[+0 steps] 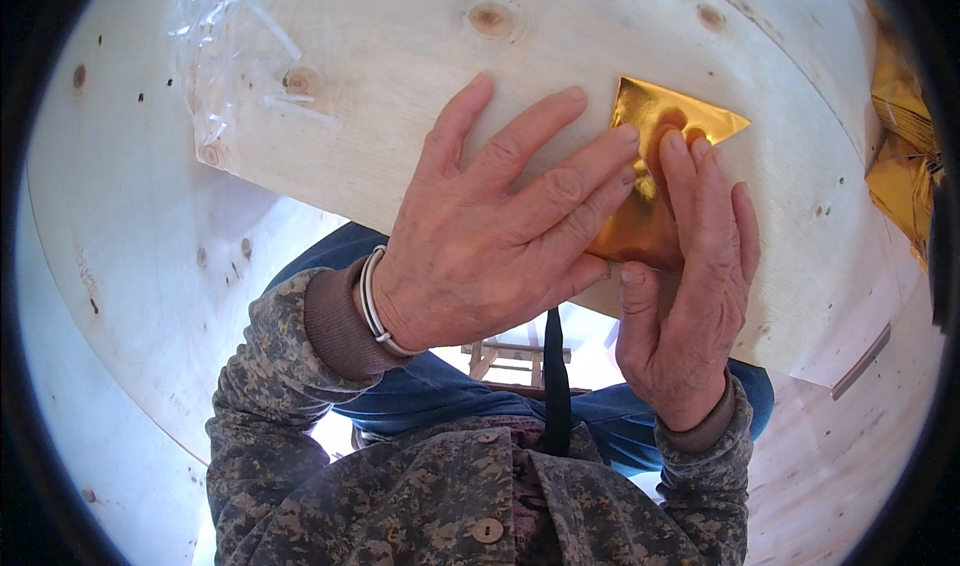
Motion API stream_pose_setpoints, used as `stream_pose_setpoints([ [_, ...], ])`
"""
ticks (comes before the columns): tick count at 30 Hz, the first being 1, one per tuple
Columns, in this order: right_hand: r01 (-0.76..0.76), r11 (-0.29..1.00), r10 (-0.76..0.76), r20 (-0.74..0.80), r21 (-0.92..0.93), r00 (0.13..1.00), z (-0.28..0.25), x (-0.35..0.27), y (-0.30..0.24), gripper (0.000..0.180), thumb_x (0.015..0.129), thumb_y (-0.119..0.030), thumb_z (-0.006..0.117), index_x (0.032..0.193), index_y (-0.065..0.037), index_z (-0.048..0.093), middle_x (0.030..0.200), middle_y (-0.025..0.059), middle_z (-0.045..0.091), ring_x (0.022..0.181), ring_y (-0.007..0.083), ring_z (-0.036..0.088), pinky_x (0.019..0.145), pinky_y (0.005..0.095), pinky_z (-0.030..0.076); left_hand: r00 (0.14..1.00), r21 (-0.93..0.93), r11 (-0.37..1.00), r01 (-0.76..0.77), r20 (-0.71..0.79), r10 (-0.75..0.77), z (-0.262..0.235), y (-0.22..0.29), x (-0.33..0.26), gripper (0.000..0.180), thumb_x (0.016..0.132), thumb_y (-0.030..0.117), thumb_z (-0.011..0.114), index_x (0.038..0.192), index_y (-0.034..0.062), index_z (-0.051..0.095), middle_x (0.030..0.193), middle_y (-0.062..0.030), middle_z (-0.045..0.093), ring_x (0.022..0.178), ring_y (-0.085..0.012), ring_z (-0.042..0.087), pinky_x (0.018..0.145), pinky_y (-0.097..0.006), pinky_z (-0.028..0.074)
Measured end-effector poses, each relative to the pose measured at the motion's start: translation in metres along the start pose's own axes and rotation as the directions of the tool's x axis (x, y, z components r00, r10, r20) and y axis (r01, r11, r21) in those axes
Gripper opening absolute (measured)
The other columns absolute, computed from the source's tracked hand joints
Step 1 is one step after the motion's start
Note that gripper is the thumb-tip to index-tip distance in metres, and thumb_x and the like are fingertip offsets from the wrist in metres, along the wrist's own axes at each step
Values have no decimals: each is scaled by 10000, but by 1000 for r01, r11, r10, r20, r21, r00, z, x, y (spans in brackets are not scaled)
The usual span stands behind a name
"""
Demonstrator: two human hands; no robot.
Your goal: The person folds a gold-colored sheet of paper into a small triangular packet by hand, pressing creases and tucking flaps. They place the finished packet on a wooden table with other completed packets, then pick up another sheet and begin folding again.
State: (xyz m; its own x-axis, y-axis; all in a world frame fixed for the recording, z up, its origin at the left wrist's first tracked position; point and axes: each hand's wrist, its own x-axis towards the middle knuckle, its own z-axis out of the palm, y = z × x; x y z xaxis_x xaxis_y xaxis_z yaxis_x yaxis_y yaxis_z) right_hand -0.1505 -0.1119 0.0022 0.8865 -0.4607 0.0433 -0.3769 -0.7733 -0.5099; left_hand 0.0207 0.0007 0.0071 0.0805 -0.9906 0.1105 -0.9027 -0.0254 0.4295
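A shiny gold sheet of paper [660, 126], folded to a pointed shape, lies on a pale plywood board [400, 56]. My left hand [490, 226] lies flat with spread fingers, its fingertips pressing the paper's left side. My right hand [690, 276] comes up from below, its fingers pressing on the paper's right part and its thumb by the paper's lower edge. Most of the paper's lower half is hidden under my fingers.
A crumpled clear plastic bag [225, 36] lies at the board's upper left. More gold sheets [905, 156] sit at the right edge. The board rests across my lap, over blue trousers [430, 391]. A larger plywood surface [120, 226] lies to the left.
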Motion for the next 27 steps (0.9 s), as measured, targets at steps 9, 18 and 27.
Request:
stream_pose_setpoints([
  [9, 12, 1000, -12, -2, 5, 1000, -1, 1, 0, 536, 1044, -342, 388, 1487, -47, 326, 1492, 167, 458, 1410, 325, 409, 1195, 490, 210, 1000, 3, 1000, 1, 10, -1, -1, 0, 0, 518, 838, 389, 694, 1238, 62, 654, 1379, -82, 595, 1319, -335, 500, 1162, -544, 224],
  [18, -3, 1000, 3, 6, 8, 1000, -2, 2, -3, 517, 1039, -318, 407, 1479, -53, 347, 1482, 163, 473, 1403, 329, 419, 1190, 498, 214, 1000, 25, 1000, -5, 16, 5, -1, 0, 1, 526, 861, 388, 675, 1270, 60, 635, 1396, -81, 580, 1330, -328, 488, 1161, -534, 226],
  [27, 27, 999, -28, -35, -42, 999, 1, 0, -2, 474, 1037, -268, 402, 1455, -46, 388, 1463, 166, 493, 1384, 346, 442, 1185, 514, 220, 997, 92, 995, -32, 68, 26, -7, -5, 1, 486, 810, 299, 673, 1246, 84, 658, 1391, -58, 585, 1302, -318, 508, 1151, -502, 258],
])
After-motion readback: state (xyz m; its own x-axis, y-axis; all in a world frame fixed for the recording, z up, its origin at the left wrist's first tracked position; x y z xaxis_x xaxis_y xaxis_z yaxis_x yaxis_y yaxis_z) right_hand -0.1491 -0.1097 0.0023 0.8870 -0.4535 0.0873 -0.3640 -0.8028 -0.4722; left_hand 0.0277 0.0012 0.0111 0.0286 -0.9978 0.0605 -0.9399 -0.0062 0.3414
